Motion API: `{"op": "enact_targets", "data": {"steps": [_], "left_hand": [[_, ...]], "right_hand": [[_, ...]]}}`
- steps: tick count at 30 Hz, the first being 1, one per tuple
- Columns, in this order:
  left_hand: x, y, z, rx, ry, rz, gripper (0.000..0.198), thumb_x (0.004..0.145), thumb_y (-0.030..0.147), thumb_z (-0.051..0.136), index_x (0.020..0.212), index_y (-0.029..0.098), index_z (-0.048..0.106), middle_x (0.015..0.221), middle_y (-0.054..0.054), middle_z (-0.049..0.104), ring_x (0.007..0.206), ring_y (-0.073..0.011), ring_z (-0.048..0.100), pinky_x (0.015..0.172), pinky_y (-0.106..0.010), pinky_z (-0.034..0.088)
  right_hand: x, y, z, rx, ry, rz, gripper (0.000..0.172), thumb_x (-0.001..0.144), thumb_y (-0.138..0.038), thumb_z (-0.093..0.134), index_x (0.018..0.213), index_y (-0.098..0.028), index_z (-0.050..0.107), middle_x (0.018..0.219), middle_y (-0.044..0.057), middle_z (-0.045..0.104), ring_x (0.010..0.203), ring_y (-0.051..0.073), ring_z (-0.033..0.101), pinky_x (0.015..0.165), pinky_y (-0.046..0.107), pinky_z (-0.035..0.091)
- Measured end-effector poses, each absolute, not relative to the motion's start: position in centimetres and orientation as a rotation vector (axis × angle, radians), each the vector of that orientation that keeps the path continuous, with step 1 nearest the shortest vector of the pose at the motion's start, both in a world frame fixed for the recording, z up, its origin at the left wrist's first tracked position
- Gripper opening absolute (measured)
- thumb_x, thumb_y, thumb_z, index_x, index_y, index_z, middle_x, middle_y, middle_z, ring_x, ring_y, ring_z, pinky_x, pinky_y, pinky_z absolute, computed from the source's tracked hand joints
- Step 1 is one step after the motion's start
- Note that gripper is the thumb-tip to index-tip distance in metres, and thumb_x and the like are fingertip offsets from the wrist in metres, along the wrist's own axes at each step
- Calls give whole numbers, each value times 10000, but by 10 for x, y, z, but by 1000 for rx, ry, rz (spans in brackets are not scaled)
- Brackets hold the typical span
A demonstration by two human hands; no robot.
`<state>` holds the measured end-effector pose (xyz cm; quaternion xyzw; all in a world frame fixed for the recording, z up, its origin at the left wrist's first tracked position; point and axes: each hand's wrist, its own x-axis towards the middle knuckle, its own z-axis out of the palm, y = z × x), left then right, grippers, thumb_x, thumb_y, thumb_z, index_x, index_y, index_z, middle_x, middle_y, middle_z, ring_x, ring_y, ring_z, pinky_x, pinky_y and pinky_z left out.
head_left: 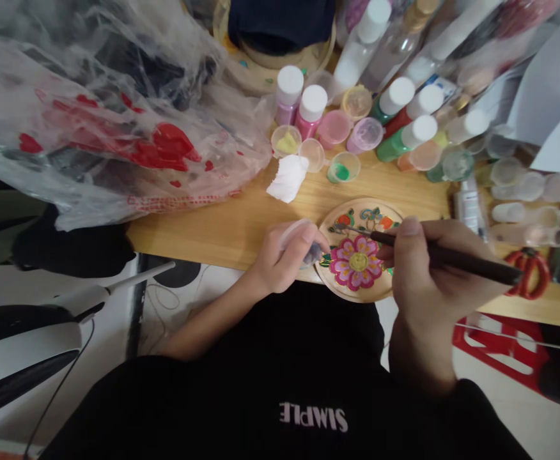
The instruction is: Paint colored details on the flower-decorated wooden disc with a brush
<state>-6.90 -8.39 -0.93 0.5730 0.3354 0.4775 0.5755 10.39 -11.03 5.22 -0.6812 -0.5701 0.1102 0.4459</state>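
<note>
My left hand (pixel 284 255) is closed around a small clear plastic cup (pixel 310 257) holding something greyish-blue, by the left rim of a round wooden board (pixel 325 278). A large pink flower (pixel 358 262) with a yellow centre decorates the board, with orange flowers and green leaves above it. In my right hand (pixel 428 275) is a slim dark-handled painting tool (pixel 452 259). Its thin shaft points left across the board, and its small greyish tip is over the upper-left leaves. Whether the tip touches the surface, I cannot tell.
Behind the board stand several paint bottles (pixel 311 108) and open paint cups (pixel 344 167). A crumpled white tissue (pixel 288 177) lies left of them. A large plastic bag (pixel 117 128) covers the left of the wooden table (pixel 203 230). Red-handled scissors (pixel 532 275) rest at the right.
</note>
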Motion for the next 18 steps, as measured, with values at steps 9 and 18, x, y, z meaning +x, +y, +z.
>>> {"op": "enact_targets", "data": {"steps": [9, 18], "left_hand": [[-68, -83, -9, 1355, 803, 1112, 581, 1097, 490, 391, 759, 172, 740, 635, -27, 679, 570, -105, 627, 560, -236, 489], [-69, -84, -10, 1353, 787, 1123, 551, 1102, 458, 400, 779, 172, 741, 646, -18, 677, 572, -99, 619, 558, -232, 481]], "right_hand": [[108, -111, 45, -1700, -1344, 245, 275, 915, -363, 711, 676, -244, 645, 537, -56, 597, 425, 126, 528, 453, 304, 435], [110, -110, 41, -1674, -1335, 221, 280, 900, -352, 717, 657, -230, 651, 517, -57, 592, 416, 116, 527, 446, 289, 429]]}}
